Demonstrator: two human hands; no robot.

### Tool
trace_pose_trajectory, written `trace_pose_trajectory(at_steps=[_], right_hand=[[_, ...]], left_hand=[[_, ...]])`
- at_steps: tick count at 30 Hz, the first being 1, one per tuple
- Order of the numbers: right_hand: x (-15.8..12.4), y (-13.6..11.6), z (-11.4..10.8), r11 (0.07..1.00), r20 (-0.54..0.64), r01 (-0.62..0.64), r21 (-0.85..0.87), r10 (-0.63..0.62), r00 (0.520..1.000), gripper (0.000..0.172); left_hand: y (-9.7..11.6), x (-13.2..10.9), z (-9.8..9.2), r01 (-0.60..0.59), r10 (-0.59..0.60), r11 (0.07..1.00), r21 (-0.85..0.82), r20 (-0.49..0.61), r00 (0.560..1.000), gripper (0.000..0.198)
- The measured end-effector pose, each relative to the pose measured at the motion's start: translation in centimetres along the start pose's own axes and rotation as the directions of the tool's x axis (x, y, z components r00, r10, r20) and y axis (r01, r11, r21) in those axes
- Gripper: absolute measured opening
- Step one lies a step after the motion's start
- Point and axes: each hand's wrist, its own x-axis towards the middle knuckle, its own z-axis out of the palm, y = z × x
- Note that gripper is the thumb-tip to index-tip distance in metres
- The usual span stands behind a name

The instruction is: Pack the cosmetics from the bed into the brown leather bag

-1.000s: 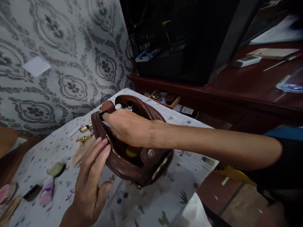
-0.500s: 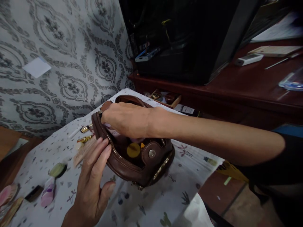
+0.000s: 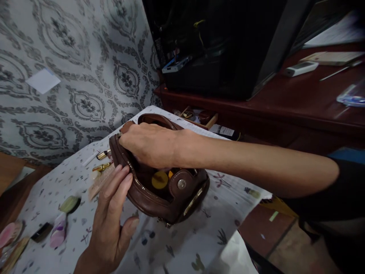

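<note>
A brown leather handbag (image 3: 148, 203) lies on the cloth-covered table with its zipped top open. Its mouth takes in my right hand (image 3: 146, 144), bent down at the far left end, with the fingertips out of sight inside. Whether those fingers hold anything is hidden. My left hand (image 3: 111, 217) rests its outstretched fingertips against the bag's near rim, thumb apart. Inside the bag a round yellow item (image 3: 160, 179) shows beside the flap with a metal snap (image 3: 181, 184). The bag's handle (image 3: 159, 118) arches behind my right wrist.
Left of the bag lie gold-coloured tubes (image 3: 102, 166), a green oval item (image 3: 69, 204), a purple bottle (image 3: 58, 230) and a pink round item (image 3: 10, 234). A dark red desk (image 3: 273, 102) with a large black screen (image 3: 216, 49) stands behind. A small open drawer (image 3: 211, 122) holds several items.
My right hand has shifted slightly left within the bag's mouth, and the pale item seen beneath it is now hidden. My left hand stays against the rim.
</note>
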Motion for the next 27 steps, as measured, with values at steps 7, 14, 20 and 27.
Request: trace_pose_trajectory(at_steps=[7,14,20,27], right_hand=[[0.0,-0.5,-0.2,1.000,0.010,-0.013,0.020,0.013,1.000,0.022],[0.0,0.4,0.9,0.999,-0.078,0.004,0.049,0.000,0.997,0.020],[-0.2,0.8,1.4,0.998,-0.083,-0.060,0.004,0.060,0.995,0.023],[-0.2,0.0,0.8,0.982,-0.031,-0.173,-0.079,0.171,0.985,0.022]], left_hand=[[0.1,0.2,-0.1,-0.009,0.009,1.000,0.000,0.013,1.000,0.057],[0.0,0.4,-0.2,-0.027,0.026,1.000,0.016,0.019,0.999,0.060],[0.4,0.9,0.1,-0.021,0.021,0.999,0.030,0.028,0.999,0.062],[0.3,0.2,0.5,-0.034,0.035,0.999,0.034,-0.006,0.999,0.065]])
